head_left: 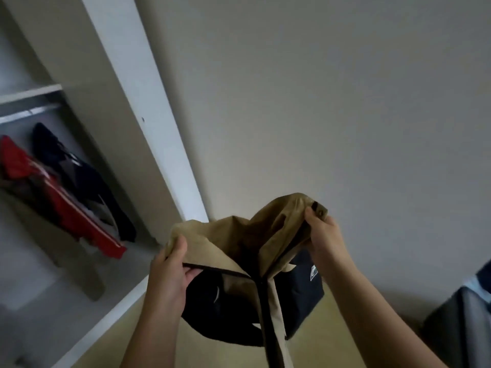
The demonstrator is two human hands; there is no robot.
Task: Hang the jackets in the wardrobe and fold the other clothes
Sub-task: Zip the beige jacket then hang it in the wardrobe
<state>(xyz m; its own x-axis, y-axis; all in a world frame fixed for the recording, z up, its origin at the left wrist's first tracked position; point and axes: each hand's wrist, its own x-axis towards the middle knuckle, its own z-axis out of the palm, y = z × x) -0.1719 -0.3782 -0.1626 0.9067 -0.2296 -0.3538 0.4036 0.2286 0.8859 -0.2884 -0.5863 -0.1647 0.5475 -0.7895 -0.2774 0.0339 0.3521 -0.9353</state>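
Note:
A tan and navy jacket (247, 245) with a black zipper hangs in front of me, held up by its collar with the front spread apart. My left hand (170, 272) grips the left collar edge, thumb on top. On the right side, my right hand (322, 235) pinches the tan collar near a snap tab. The open wardrobe (148, 107) stands at the left. On its rail (29, 112) hang a red jacket (61, 203) and a dark navy jacket (87, 181).
A plain wall fills the upper right. The wardrobe's white side panel runs diagonally between the hanging clothes and the jacket I hold. A grey and light blue pile of cloth (467, 309) shows at the right edge. Wooden floor lies below.

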